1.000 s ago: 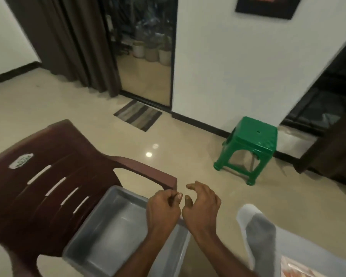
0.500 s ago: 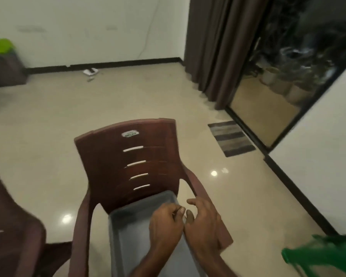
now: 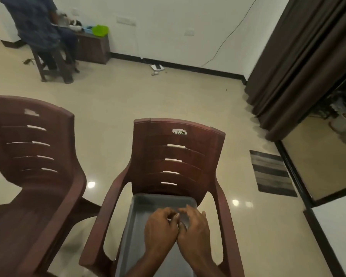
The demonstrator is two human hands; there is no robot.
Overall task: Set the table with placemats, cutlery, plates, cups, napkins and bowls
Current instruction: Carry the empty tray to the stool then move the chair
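Grey plastic tray [image 3: 140,222] sat on seat of brown chair [image 3: 178,156], far rim against backrest; visible part of tray held nothing. Second brown chair [image 3: 38,166] just left, strip of bare floor [image 3: 148,100] between armrests. Doormat [image 3: 272,172] right, by curtain [image 3: 300,56]. Left hand [image 3: 160,232] and right hand [image 3: 194,230] over tray, touching each other, fingers curled; whether they pinched anything, cannot tell. No tableware in view.
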